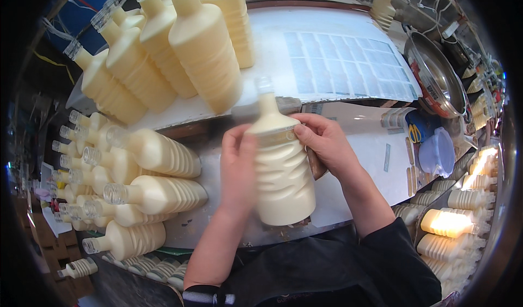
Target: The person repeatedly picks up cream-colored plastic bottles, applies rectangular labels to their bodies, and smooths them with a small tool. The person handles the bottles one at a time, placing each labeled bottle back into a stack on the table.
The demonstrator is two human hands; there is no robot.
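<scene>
A cream-coloured glass bottle [285, 190] with a clear neck and wavy ridges stands roughly upright in front of me, between my hands. Across its shoulder runs a thin strip-shaped label [279, 131]. My right hand [328, 143] is closed on the bottle's right side, its thumb pressing the strip's right end. At the opposite side my left hand [238, 163] has curled fingers against the bottle near the strip's left end; motion blurs it somewhat. A dark brown object behind the bottle is mostly hidden by it and the right hand.
Upright cream bottles [204, 51] crowd the raised white board at the left. Several more bottles [163, 194] lie on their sides below. A sheet of labels [348, 65] lies on the board. Rightward are a metal pan [438, 70], yellow-handled scissors [417, 133], a bluish bowl [436, 152] and stacked bottles [449, 222].
</scene>
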